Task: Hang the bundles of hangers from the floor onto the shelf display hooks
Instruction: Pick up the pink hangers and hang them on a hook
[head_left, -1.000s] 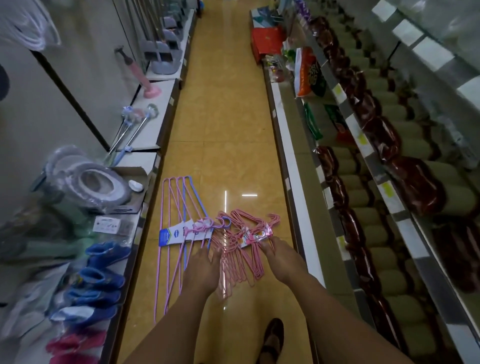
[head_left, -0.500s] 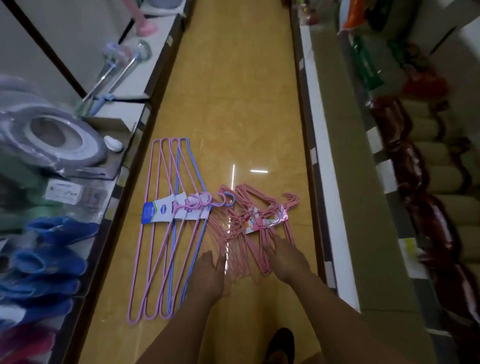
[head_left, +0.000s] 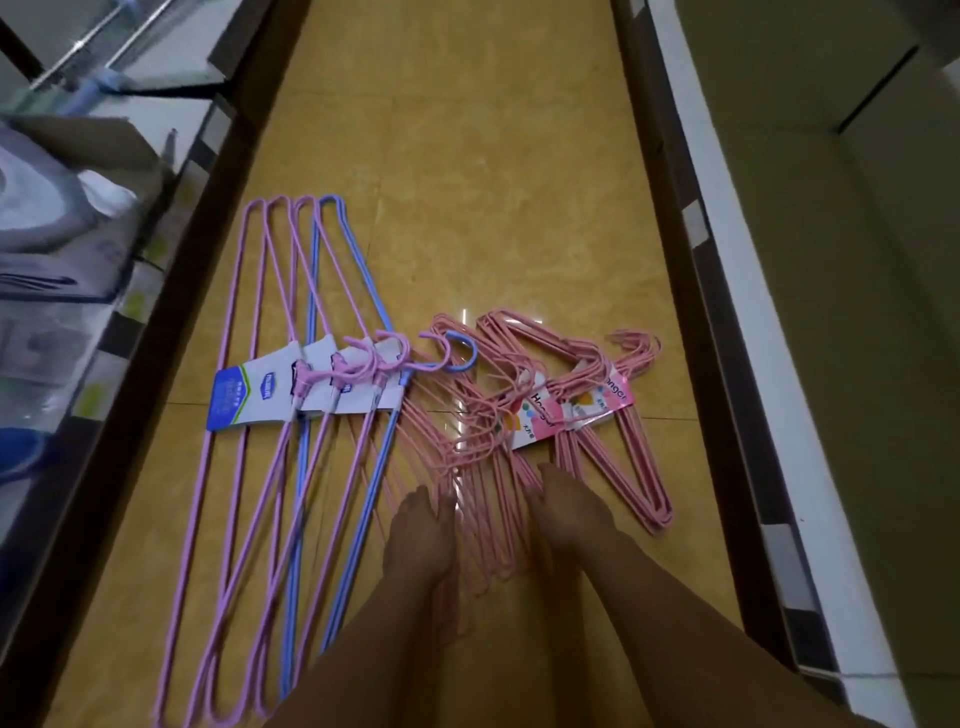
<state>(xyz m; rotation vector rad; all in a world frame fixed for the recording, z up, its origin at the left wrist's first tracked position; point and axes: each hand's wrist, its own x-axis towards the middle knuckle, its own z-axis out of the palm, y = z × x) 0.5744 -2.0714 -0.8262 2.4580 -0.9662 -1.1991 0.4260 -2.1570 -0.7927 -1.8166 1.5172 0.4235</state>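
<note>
Seen from above in a shop aisle: bundles of hangers spread flat on the yellow tiled floor, between a dark-edged shelf at 9 o'clock and a white-edged shelf at 3 o'clock.

Toward 8 o'clock, long wire hangers in pink and one in blue, long axes running from 12 to 6 o'clock along the aisle, hooks turned toward 3 o'clock, banded with white-and-blue paper labels.

At centre and toward 4 o'clock, smaller pink hanger bundles, overlapping, long axes tilted roughly from 11 to 5 o'clock, hooks toward 1 o'clock, wrapped in pink labels. One further pink bundle just beside them at 3 o'clock.

Left hand reaching down at 6 o'clock, fingers stretched forward and close together, tips touching the lower ends of the middle pink bundle. Right hand just beside it, fingers likewise extended, tips on the same wires. Neither visibly curled round anything; whether any wire is pinched underneath cannot be told.
</note>
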